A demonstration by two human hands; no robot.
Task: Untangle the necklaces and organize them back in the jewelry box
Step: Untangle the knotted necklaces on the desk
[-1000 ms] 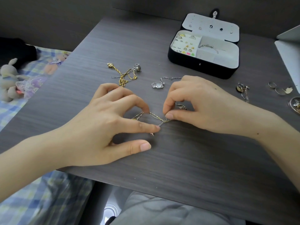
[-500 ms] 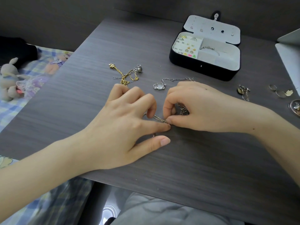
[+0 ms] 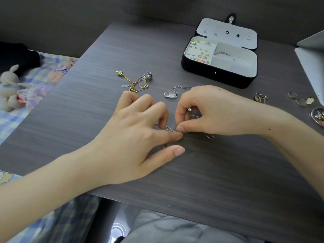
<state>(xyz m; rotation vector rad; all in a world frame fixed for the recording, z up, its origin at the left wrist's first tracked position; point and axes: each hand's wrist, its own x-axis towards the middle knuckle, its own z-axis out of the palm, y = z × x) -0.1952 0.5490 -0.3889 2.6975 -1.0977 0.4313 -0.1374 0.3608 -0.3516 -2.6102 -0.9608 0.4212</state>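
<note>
Seen from the head camera, looking down. Two bare hands close together over the middle of the dark tabletop (image 3: 219, 181). Between the fingertips, a thin tangled chain (image 3: 170, 128), flat on the wood and mostly hidden under both hands, with one small loop poking out below the right hand (image 3: 215, 111). Right grip closed, thumb and first finger pinching the chain right at the knot. Left hand (image 3: 133, 137) with its first fingertip and bent middle finger down on the chain, thumb lying apart on the wood. Cannot tell about the left grip: pinching, or only pressing down.

Farther back, well apart from the hands, the jewelry box (image 3: 219, 78) with its lid open. Inside, a silver bracelet (image 3: 225, 54) in the big part and tiny earrings in the left part. No necklace put away yet. Near the left fingers, a gold and silver clump (image 3: 135, 83), another tangle waiting. Just behind the right hand, a silver pendant necklace (image 3: 170, 94). Off to the right, more small pieces (image 3: 261, 98).

Looks like the early, fiddly part of the job. Could go wrong by pulling both ways too hard: a tighter knot, or a snapped link. Could also drag the chain into the pendant necklace so close by and make a new tangle. Might slip from the fingertips too, being so thin.
</note>
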